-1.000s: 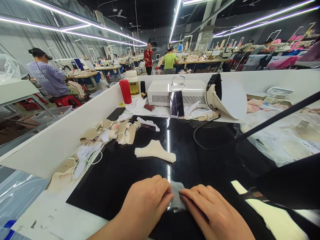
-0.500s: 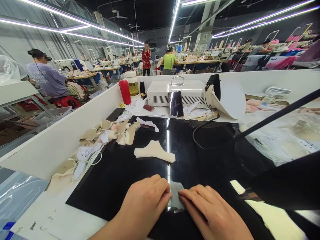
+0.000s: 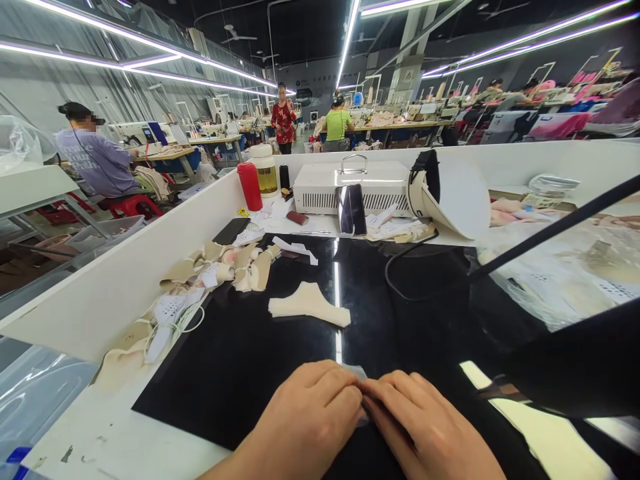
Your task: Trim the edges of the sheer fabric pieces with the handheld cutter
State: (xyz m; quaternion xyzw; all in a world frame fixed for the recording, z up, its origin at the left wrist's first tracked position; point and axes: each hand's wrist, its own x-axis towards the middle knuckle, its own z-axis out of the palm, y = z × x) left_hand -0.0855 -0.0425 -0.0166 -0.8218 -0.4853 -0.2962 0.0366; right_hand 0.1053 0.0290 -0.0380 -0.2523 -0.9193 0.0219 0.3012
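Observation:
A small, thin piece of greyish translucent material (image 3: 357, 371) lies on the black work surface (image 3: 215, 373), mostly covered by my fingers. My left hand (image 3: 317, 407) has its fingers curled and bunched over the left side of this piece. From the right, my right hand (image 3: 420, 417) pinches the same piece with thumb and fingertips, and the fingertips of both hands meet. Beyond them sits a stack of cream cut fabric pieces (image 3: 309, 305), shaped with a raised middle and two wide ends.
Tied bundles of beige pieces (image 3: 250, 265) line the left side. At the back stand a white vented box (image 3: 320, 183), a leaning phone (image 3: 351, 210) and a red cup (image 3: 250, 187). A black lamp arm (image 3: 550, 223) crosses the right side, above pale yellow pieces (image 3: 550, 433).
My left hand has moved right until its fingers meet those of my right hand, covering more of the grey piece. My right hand has hardly moved.

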